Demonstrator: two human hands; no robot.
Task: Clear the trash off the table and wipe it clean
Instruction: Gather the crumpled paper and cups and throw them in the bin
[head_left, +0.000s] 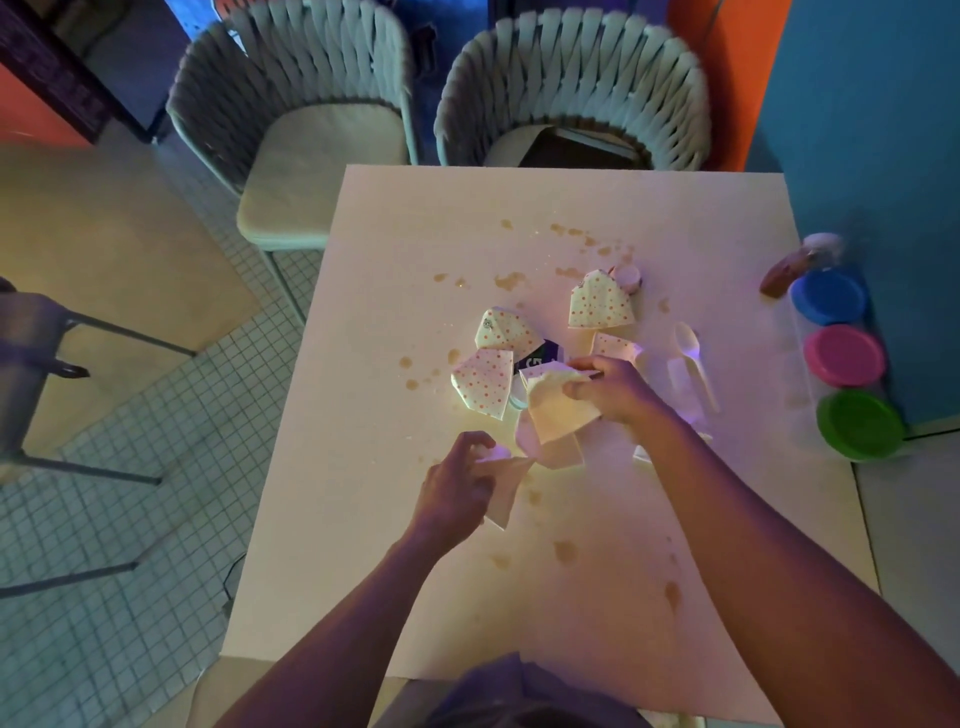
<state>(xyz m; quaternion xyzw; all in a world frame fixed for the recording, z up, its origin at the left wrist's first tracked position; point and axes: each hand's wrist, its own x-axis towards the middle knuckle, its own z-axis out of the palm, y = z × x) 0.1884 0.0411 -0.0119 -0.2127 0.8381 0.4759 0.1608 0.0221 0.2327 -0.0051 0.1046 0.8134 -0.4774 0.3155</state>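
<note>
On the white table (395, 249), several crushed polka-dot paper cups (600, 302) lie around a dark wrapper (540, 357), with brown spill stains (511, 280) scattered about. My right hand (613, 387) pinches a crumpled white napkin (558, 408) over the middle of the pile. My left hand (457, 486) grips another white napkin (506, 486) just in front of the pile. A white plastic spoon (693, 358) lies to the right of the cups, beside a clear wrapper (683, 384).
Three containers with blue (829, 297), pink (844, 355) and green (860, 423) lids stand along the table's right edge by a blue wall. A brown bottle (789, 270) lies behind them. Two woven grey chairs (296, 104) stand at the far side. A stool (31, 364) stands at the left.
</note>
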